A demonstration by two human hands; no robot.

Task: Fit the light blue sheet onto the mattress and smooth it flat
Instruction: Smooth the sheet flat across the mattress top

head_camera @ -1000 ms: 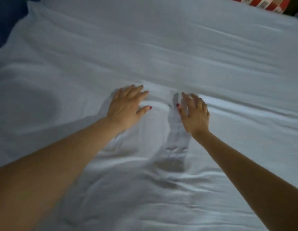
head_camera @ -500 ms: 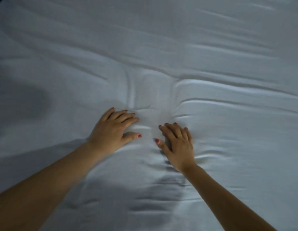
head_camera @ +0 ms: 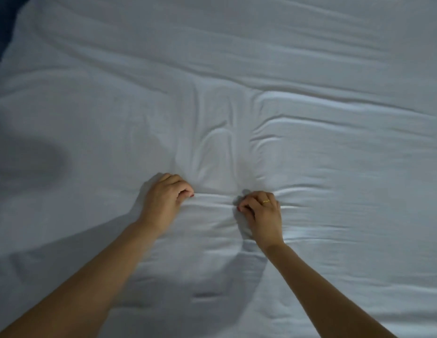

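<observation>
The light blue sheet [head_camera: 310, 98] covers the whole mattress and fills the head view. Long creases run across its far half, and short folds fan out between my hands. My left hand [head_camera: 165, 200] lies near the middle with its fingers curled, pinching a ridge of the sheet. My right hand [head_camera: 262, 212], wearing a gold ring, sits just to its right with fingers curled into the cloth, gripping a bunched fold. A raised ridge of fabric runs between the two hands.
A dark blue strip [head_camera: 2, 28] shows past the sheet's edge at the top left corner. My shadow darkens the sheet at the left and below my forearms.
Both hands slid toward me across the sheet, then their flat fingers curled and gathered the fabric. New folds have bunched up between and beyond them.
</observation>
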